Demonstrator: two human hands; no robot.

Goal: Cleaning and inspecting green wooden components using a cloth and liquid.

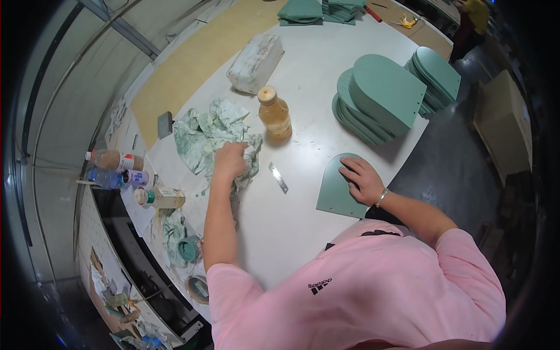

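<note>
My left hand (231, 160) reaches to a crumpled white rag (201, 137) smeared with green, its fingers closed on the near right part of the cloth; the fingertips are partly hidden. Under my right hand (364, 181) lies a single green arch-shaped panel (335, 189), flat near the table's front edge. That hand rests on the panel's right side with fingers stretched out. Between the two hands a small metal blade (278, 178) lies on the white table (268, 233). Just beyond the rag stands a capped plastic bottle (275, 116) with a yellowish-brown residue.
Stacks of green arched panels (385, 93) stand at the right, with more panels (300, 11) at the far edge. A whitish block (255, 63) sits behind the bottle. Along the left edge are a bottle with a green cap (160, 197) and an open green paint pot (189, 249).
</note>
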